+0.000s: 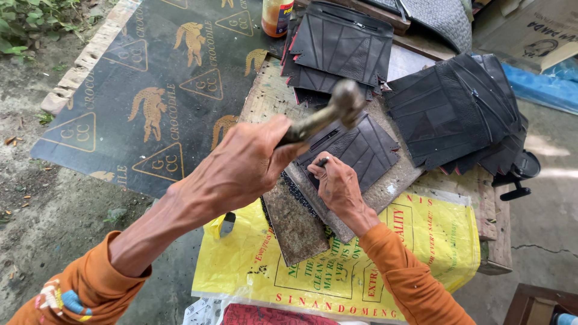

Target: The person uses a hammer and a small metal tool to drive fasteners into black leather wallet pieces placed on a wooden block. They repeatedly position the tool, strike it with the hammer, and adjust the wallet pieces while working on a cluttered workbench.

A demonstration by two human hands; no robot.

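Note:
My left hand (241,164) grips the handle of a worn metal hammer (337,108), raised with its head above the work. My right hand (338,188) pinches a small dark punch (323,161) upright against the near edge of a black stitched leather piece (361,147). That piece lies flat on a grey speckled slab (391,180). Both arms wear orange sleeves.
Stacks of black leather pieces lie at the back (343,42) and at the right (457,108). A black sheet with gold animal prints (150,90) covers the left. A yellow plastic bag (433,241), a rusty plate (295,225) and a bottle (277,15) are nearby.

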